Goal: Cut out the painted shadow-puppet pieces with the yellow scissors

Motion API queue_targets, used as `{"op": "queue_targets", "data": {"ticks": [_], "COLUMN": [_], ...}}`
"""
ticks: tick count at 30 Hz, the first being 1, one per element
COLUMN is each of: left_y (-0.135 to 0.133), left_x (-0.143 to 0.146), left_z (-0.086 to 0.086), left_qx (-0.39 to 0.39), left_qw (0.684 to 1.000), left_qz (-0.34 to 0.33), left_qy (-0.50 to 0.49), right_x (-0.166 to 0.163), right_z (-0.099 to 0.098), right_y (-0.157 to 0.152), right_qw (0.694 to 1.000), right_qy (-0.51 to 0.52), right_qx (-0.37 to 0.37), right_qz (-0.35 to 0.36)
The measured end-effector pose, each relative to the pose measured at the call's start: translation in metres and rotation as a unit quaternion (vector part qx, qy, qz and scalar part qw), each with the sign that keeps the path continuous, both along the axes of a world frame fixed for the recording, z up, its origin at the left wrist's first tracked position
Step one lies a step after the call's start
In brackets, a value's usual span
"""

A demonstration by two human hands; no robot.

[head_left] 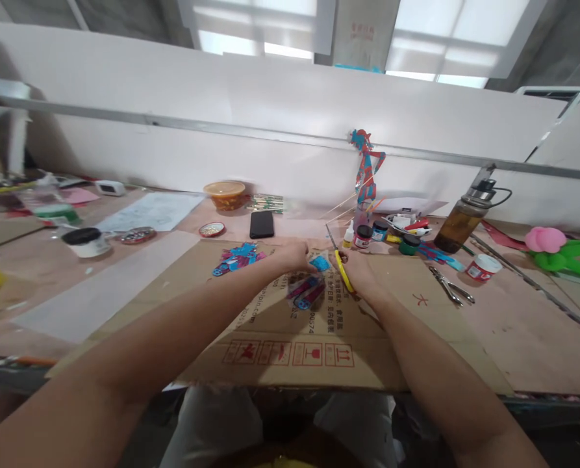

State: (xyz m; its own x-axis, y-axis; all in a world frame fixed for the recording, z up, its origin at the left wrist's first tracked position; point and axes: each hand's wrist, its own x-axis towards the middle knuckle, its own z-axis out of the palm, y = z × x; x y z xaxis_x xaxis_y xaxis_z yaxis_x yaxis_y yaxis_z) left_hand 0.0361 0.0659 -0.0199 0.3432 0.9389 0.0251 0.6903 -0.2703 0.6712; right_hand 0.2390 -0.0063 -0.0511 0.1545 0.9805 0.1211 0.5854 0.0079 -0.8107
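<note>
My left hand (pixel 295 257) is closed, pinching a small blue painted piece (pixel 321 263) above the flattened cardboard sheet (pixel 280 338). My right hand (pixel 358 273) is closed on yellow-handled scissors (pixel 342 268), whose blades point up and away, close to the blue piece. Just below the hands lie pink and blue painted cut-outs (pixel 306 290) on the cardboard. Another blue and pink cut-out (pixel 236 258) lies to the left of my left hand.
Small paint jars (pixel 367 234), a black phone (pixel 261 224), an orange-lidded tub (pixel 225 194), a brown bottle (pixel 460 224), pliers (pixel 450 286) and a white jar (pixel 86 242) stand around. A painted puppet figure (pixel 366 166) leans on the white wall. A pink and green toy (pixel 555 250) lies far right.
</note>
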Motion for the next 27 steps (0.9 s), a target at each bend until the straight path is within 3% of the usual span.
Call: {"op": "queue_targets", "data": {"ticks": [6, 17, 27], "left_y": [0.01, 0.006, 0.008], "left_x": [0.015, 0.005, 0.038], "left_z": [-0.001, 0.0, 0.012], "left_qx": [-0.025, -0.028, -0.045], "left_qw": [0.997, 0.997, 0.985], "left_qz": [-0.037, -0.031, -0.057], "left_qy": [0.063, 0.06, 0.156], "right_x": [-0.003, 0.008, 0.01], "right_z": [0.0, -0.002, -0.014], "right_y": [0.001, 0.01, 0.012], "right_qw": [0.998, 0.991, 0.989], "right_qy": [-0.063, -0.035, -0.008], "right_qx": [0.019, 0.112, 0.136], "right_qz": [-0.012, -0.059, -0.053]}}
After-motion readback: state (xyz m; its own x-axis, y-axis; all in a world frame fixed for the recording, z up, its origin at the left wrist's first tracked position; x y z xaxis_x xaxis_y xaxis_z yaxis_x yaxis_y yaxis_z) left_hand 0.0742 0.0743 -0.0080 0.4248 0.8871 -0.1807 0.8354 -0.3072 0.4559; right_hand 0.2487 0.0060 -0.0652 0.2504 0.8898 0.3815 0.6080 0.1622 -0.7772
